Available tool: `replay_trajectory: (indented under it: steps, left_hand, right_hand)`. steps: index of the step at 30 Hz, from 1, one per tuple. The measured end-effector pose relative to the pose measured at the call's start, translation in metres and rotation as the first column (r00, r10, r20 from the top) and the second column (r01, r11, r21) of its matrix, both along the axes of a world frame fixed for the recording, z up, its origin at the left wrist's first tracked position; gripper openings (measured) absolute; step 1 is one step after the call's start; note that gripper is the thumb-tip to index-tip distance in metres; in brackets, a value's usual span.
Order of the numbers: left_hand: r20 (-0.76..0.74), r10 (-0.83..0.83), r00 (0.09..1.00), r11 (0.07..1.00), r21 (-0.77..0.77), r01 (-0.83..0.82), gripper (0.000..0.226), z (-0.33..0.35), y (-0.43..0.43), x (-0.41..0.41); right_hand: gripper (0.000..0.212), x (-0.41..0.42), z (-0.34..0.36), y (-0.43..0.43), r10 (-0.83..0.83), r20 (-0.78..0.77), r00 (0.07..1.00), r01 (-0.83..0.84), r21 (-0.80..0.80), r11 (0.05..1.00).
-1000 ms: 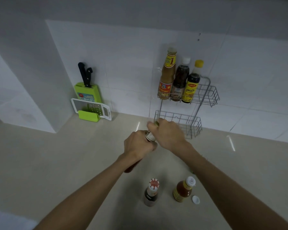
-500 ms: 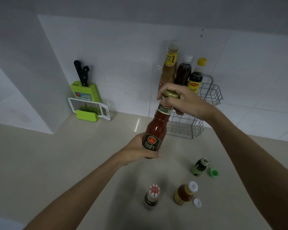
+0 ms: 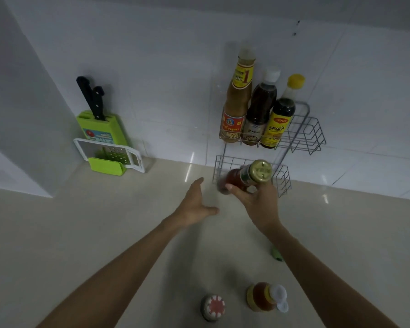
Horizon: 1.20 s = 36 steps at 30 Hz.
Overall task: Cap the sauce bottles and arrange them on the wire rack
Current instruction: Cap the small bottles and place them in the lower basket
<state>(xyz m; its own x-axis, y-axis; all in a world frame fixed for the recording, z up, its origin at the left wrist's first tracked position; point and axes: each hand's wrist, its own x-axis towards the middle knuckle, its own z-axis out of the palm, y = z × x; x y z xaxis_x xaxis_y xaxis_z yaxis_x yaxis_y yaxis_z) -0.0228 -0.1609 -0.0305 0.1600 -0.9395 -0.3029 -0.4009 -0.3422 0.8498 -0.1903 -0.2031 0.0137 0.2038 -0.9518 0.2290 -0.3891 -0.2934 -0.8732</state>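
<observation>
Red sauce bottle (image 3: pixel 240 178), gold cap (image 3: pixel 260 171) on: tilted, gripped in right hand (image 3: pixel 258 200) before lower tier of wire rack (image 3: pixel 301 136). Left hand (image 3: pixel 194 204) open, empty, above surface (image 3: pixel 57 233). Three bottles on upper tier.

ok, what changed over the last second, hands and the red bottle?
The left hand let go of the gold-capped red sauce bottle and now hangs open beside it. The right hand took it over alone and carried it forward to the lower basket of the wire rack, tilted, cap toward the camera. The three bottles on the upper tier, the two counter bottles and the knife block stayed put.
</observation>
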Motion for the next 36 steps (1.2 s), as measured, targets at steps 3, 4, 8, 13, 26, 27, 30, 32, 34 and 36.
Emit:
replay_trajectory:
  steps: [3,4,8,13,26,27,30,32,34,36]
  left_hand:
    - [-0.068,0.019,0.997,0.998,0.066,-0.015,0.107,-0.012,-0.026,0.007]
    - [-0.076,0.008,0.997,0.996,0.090,-0.002,0.106,-0.016,-0.034,0.007]
    - [-0.126,-0.025,0.992,0.983,0.175,0.047,0.106,-0.028,-0.063,0.005]
    - [-0.221,0.018,0.975,0.974,0.226,0.033,0.104,-0.033,-0.085,0.005]
    - [-0.343,-0.017,0.939,0.983,0.165,0.078,0.091,-0.047,-0.095,0.000]
    - [-0.340,-0.020,0.940,0.984,0.161,0.079,0.092,-0.046,-0.095,0.000]
    - [-0.277,-0.058,0.959,0.981,0.164,0.107,0.094,-0.043,-0.094,0.003]
    - [-0.214,-0.046,0.976,0.977,0.195,0.089,0.101,-0.040,-0.088,0.006]
    - [-0.112,-0.021,0.993,0.975,0.217,0.045,0.100,-0.038,-0.076,0.007]
    - [-0.024,-0.011,1.000,0.984,0.175,0.015,0.091,-0.037,-0.054,0.007]
  right_hand:
    - [0.051,0.012,-0.020,-0.028,-0.071,0.100,0.992,0.071,0.003,0.997]
    - [0.051,0.016,-0.027,-0.039,-0.079,0.077,0.994,0.079,0.004,0.997]
    - [0.050,0.029,-0.058,-0.074,-0.049,-0.020,0.999,0.051,0.085,0.995]
    - [0.047,0.044,-0.068,-0.103,0.025,-0.101,0.995,-0.007,0.168,0.986]
    - [0.046,0.065,-0.074,-0.130,0.109,-0.296,0.949,-0.042,0.225,0.973]
    - [0.046,0.066,-0.076,-0.129,0.109,-0.305,0.946,-0.039,0.227,0.973]
    - [0.048,0.064,-0.073,-0.123,0.118,-0.310,0.943,-0.032,0.269,0.963]
    - [0.056,0.059,-0.066,-0.113,0.137,-0.278,0.951,-0.041,0.325,0.945]
    - [0.058,0.050,-0.058,-0.096,0.104,-0.305,0.947,0.002,0.330,0.944]
    - [0.045,0.037,-0.051,-0.074,0.108,-0.389,0.915,-0.015,0.235,0.972]
